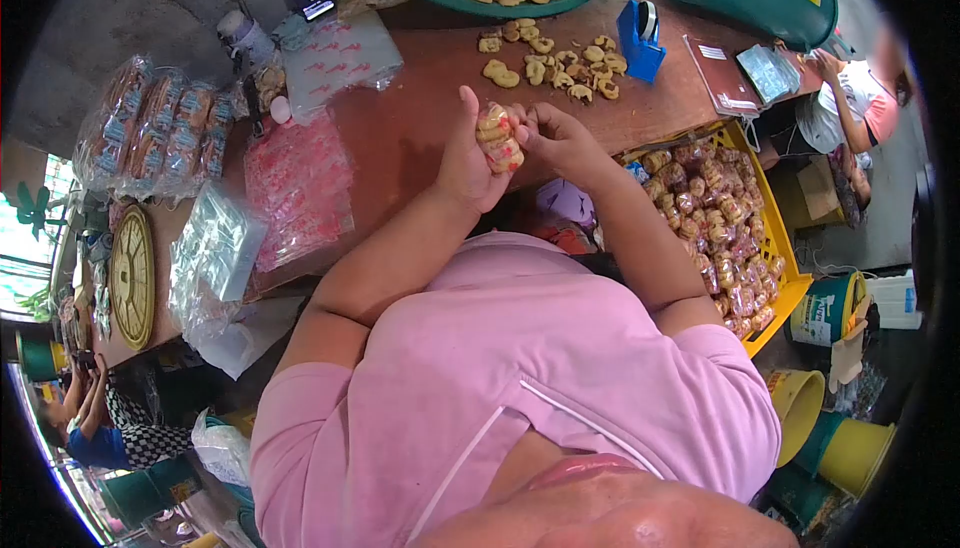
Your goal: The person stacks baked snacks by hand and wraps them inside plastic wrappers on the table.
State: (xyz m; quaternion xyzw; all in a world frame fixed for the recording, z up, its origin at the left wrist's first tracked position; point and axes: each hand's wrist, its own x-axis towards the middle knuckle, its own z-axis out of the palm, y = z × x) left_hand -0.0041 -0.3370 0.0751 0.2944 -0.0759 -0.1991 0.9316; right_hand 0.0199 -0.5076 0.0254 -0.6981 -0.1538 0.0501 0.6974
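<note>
Holding a clear packet of cookies between them above the table, both hands are at work: the left hand cradles it with the thumb upright, while the right hand pinches its side, though the fingertips' exact hold seems partly hidden. Ahead, loose cookies and a blue tape dispenser occupy the tabletop before a green basin. Printed wrappers spread leftward beside clear plastic bags. The right forearm partly blocks a yellow crate full of packets.
</note>
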